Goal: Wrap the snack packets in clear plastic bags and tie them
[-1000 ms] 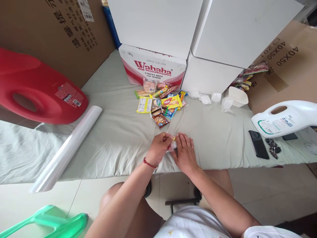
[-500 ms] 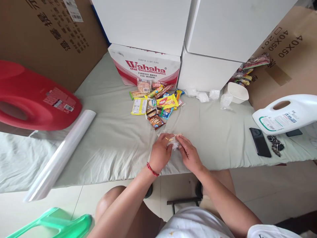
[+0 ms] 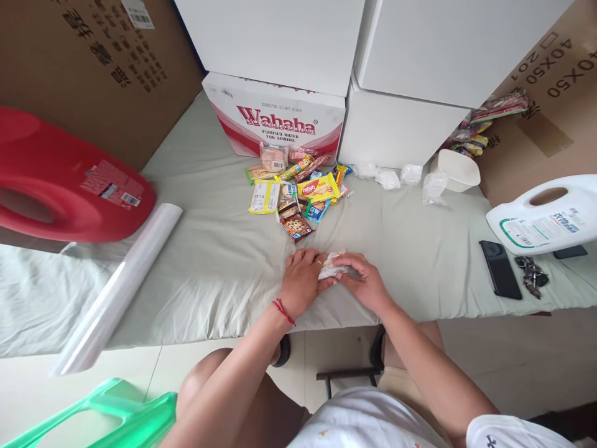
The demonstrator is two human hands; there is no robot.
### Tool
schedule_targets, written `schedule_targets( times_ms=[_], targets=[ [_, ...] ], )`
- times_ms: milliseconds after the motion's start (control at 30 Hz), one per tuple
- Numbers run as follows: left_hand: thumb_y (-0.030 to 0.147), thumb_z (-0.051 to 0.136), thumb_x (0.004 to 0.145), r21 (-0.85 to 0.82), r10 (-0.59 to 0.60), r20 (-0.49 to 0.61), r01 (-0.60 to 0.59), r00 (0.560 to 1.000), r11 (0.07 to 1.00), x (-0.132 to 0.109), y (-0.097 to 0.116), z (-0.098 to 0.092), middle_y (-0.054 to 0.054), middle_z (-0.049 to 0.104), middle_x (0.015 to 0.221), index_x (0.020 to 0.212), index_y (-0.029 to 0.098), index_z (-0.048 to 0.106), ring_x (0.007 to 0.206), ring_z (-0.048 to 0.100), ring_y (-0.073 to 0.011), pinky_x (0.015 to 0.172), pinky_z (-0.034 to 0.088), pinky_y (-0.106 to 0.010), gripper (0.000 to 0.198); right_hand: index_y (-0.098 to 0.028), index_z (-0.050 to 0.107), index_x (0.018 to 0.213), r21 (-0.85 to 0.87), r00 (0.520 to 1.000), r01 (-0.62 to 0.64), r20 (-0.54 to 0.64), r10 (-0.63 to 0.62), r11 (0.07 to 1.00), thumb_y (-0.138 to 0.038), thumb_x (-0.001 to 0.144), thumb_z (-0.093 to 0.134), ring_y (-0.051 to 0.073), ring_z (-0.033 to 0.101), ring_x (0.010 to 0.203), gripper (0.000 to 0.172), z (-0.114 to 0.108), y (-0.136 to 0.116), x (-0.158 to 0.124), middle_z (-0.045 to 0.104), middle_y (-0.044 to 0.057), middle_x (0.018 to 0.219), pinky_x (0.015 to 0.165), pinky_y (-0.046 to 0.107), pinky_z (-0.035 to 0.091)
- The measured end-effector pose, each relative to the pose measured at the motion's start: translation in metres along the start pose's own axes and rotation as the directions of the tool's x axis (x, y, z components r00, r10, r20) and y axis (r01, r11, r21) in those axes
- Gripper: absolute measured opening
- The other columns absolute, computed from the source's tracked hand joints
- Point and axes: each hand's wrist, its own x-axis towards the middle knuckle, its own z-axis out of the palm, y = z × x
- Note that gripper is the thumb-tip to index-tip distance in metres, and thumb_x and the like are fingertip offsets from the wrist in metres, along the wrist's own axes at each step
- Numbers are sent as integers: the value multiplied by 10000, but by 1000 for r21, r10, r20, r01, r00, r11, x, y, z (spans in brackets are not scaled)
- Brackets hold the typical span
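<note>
At the front of the cloth-covered table, a small packet in crinkled clear plastic wrap [image 3: 332, 266] lies between my two hands. My left hand [image 3: 302, 274] wears a red cord at the wrist and holds the packet's left side with thumb and fingers, partly covering it. With thumb and fingertips, my right hand [image 3: 366, 283] pinches the wrap at the right side. What is inside the plastic is too covered to name. Just beyond my hands lies a pile of packaged snacks, with a brown cookie packet [image 3: 296, 226] nearest and a yellow wafer packet [image 3: 318, 188] behind it.
A roll of plastic film [image 3: 125, 283] lies left, beside a red jug [image 3: 69, 180]. A Wahaha carton [image 3: 280, 124] stands behind the snacks. Rightward are clear wrapped bundles [image 3: 388, 179], a white bowl [image 3: 459, 171], a white detergent bottle [image 3: 545, 214], a phone [image 3: 500, 269] and keys [image 3: 532, 275].
My left hand has flattened and turned more palm-down over the packet's left side. The right hand's fingers have curled in on the wrap. The view has shifted slightly.
</note>
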Motion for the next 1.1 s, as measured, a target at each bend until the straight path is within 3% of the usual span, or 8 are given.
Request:
schedule_targets(
  times_ms=[100,300,567,733,833,933,1033,1100],
  targets=[
    [556,578,961,75,13,22,-15,1000,997,2,5,0,-169,641,1202,1346,152,629,1107,557,-344,907,453,-479,560,-249,710,1240,-146,994,104,39,-99,984,-365,1028,509,250,568,1306,315,-14,-5,15,691,91,1327,1136,480,459],
    [419,684,911,154,-60,33,54,998,987,1,12,-4,-175,639,1169,1276,113,635,1107,578,-350,909,455,-481,479,-154,409,1591,-393,864,393,468,-187,832,-391,1080,384,269,408,1491,564,-4,-1,23,477,133,1602,1270,536,266],
    [431,720,836,133,-113,54,105,992,986,-2,12,-15,-198,680,1129,1184,103,669,1103,623,-386,894,490,-497,481,-176,424,1586,-462,836,386,540,-92,798,-445,1073,395,279,350,1533,579,-5,-6,23,386,118,1662,1288,556,193],
    [494,694,801,-5,-170,169,173,971,985,1,11,-23,-166,734,953,991,138,714,968,690,-380,841,496,-460,405,-168,326,1621,-286,732,515,638,-241,808,-326,978,546,274,329,1535,698,-19,4,21,358,147,1669,1277,573,191],
    [592,711,745,-182,-177,270,231,946,956,-1,3,-35,-111,722,851,864,178,682,844,684,-333,701,456,-379,431,-174,375,1589,-248,739,535,601,-305,808,-212,945,556,297,440,1440,670,-19,12,20,466,178,1583,1212,588,305],
    [777,586,781,-538,-96,302,253,948,804,-5,-9,-45,-51,647,709,742,192,634,683,592,-233,620,385,-328,588,-184,500,1475,-178,807,444,504,-306,878,-225,986,524,293,576,1254,491,-15,12,21,620,176,1398,1060,519,472],
    [868,351,858,-854,-5,292,263,956,449,-6,-19,-46,-5,480,534,619,187,615,530,399,-141,582,333,-310,768,-175,580,1313,-42,892,220,413,-184,975,-371,999,571,270,660,1045,370,-14,0,19,712,142,1168,920,449,542],
    [876,277,877,-918,-89,286,299,954,259,-3,-23,-42,12,366,466,542,185,596,478,281,-115,544,292,-306,832,-181,607,1195,136,929,-3,368,-48,991,-480,991,587,239,687,896,363,-12,-12,14,732,98,1008,839,412,565]
  ],
)
